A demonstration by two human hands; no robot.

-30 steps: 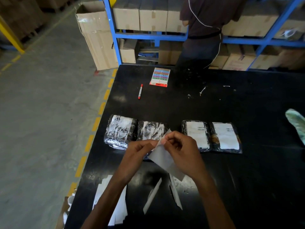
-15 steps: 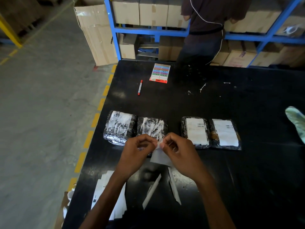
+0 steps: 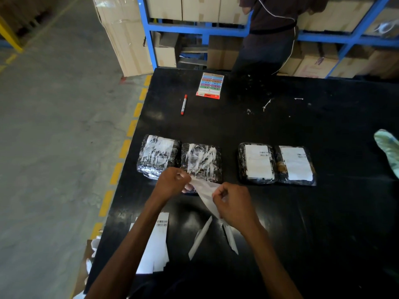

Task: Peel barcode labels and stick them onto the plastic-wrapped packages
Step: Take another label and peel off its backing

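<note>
You stand at a black worktable (image 3: 280,212) with both bare hands raised just above its near middle. Your left hand (image 3: 171,183) is curled closed, thumb and fingertips pinched on the upper corner of a white barcode label sheet (image 3: 205,190). Your right hand (image 3: 234,203), at about 4 o'clock from the left one, is also closed, pinching the lower part of the same sheet, so the paper runs slanted between the two hands. At 12 o'clock from your hands lie four plastic-wrapped packages in a row. The far-left package (image 3: 158,155) and the second package (image 3: 201,161) touch each other, and their white fronts look crinkled and streaked; your left hand overlaps the near edge of the second one. A gap separates these from the third package (image 3: 257,162) and the fourth package (image 3: 296,165), which sit side by side, each with a flat white label bearing small barcodes. At 6 o'clock from your hands, narrow white paper strips (image 3: 200,236) lie on the table, and at 7 o'clock, a stack of white label sheets (image 3: 157,244) rests under your left forearm. Farther off, at 12 o'clock, lie a red marker pen (image 3: 184,104) and a card of coloured tabs (image 3: 210,85). Another person (image 3: 272,33) stands beyond the table at blue metal shelving (image 3: 194,30) stacked with cardboard boxes.
</note>
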